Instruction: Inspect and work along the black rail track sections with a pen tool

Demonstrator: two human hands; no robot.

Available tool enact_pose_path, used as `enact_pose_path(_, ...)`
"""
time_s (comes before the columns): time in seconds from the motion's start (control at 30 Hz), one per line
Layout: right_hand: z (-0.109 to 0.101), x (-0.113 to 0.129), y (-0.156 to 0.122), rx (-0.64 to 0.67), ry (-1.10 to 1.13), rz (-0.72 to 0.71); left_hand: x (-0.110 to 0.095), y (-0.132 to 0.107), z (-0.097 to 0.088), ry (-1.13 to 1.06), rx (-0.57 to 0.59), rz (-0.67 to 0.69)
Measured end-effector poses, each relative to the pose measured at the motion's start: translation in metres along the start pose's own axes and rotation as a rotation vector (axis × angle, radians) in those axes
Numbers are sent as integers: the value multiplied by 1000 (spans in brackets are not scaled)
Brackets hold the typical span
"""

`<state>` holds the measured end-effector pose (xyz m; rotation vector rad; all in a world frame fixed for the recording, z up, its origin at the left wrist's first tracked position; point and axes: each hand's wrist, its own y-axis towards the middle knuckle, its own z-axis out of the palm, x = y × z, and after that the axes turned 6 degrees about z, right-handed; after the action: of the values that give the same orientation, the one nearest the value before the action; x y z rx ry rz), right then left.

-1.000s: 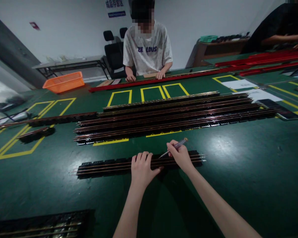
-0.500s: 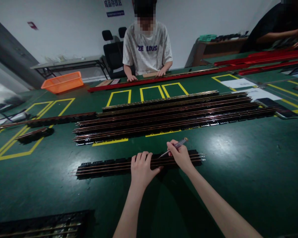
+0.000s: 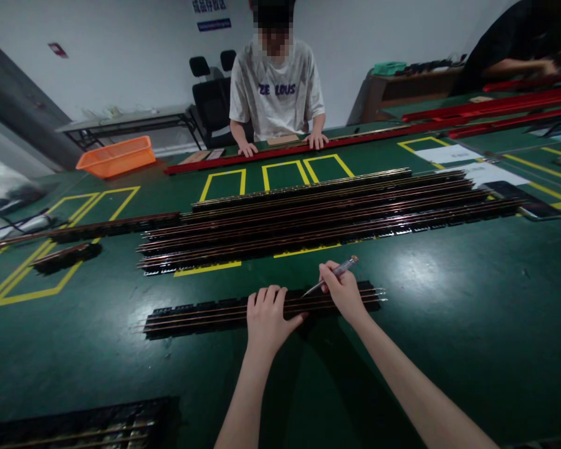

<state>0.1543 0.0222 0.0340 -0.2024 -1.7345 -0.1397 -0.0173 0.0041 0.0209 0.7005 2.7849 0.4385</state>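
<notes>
Head camera showed your left hand (image 3: 267,317) laid flat and uncurled across the black strip (image 3: 191,320) on the green table (image 3: 449,337), apparently steadying it, while your right hand (image 3: 342,292) gripped the pointed tool (image 3: 345,265) pen-like, presumably to control its tip.

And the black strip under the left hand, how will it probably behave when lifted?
The black strip is probably stiff lengthwise, since straight thin rods run along it. It seems unlikely to roll, lying flat on the table. Its slim rod ends, poking out, might catch.
</notes>
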Motion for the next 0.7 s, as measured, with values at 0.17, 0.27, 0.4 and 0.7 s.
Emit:
enact_pose_path(0.17, 0, 1, -1, -18, 9, 16, -1, 1, -1, -4, 0, 6)
enact_pose_path(0.27, 0, 0, 0, -39, 30, 33, -1, 1, -1, -3, -2, 3)
enact_pose_path(0.4, 0, -2, 3, -43, 48, 49, 0, 0, -1, -2, 0, 7)
enact_pose_path(0.7, -8, -3, 5, -1, 66, 97, 2, -2, 1, -14, -11, 28)
